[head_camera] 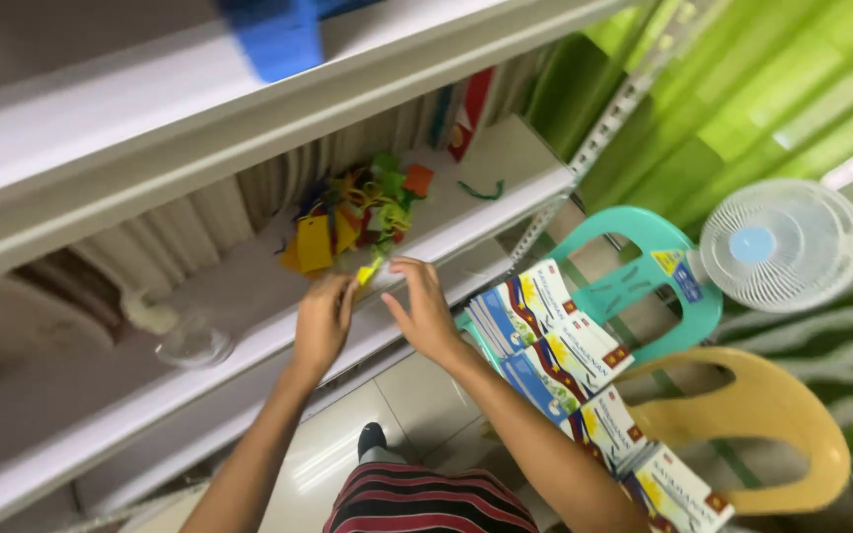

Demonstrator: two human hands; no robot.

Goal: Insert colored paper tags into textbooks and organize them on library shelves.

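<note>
Coloured paper scraps (357,212) on shelf (249,286)

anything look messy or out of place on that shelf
Yes. A loose heap of coloured paper tags lies jumbled on the white shelf, some hanging over its front edge by the left hand and right hand. A green string scrap lies apart from it.

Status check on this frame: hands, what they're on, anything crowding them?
Left hand and right hand open at shelf edge, fingers at pile of coloured scraps. Nothing gripped. Stacked booklets beside right forearm.
</note>
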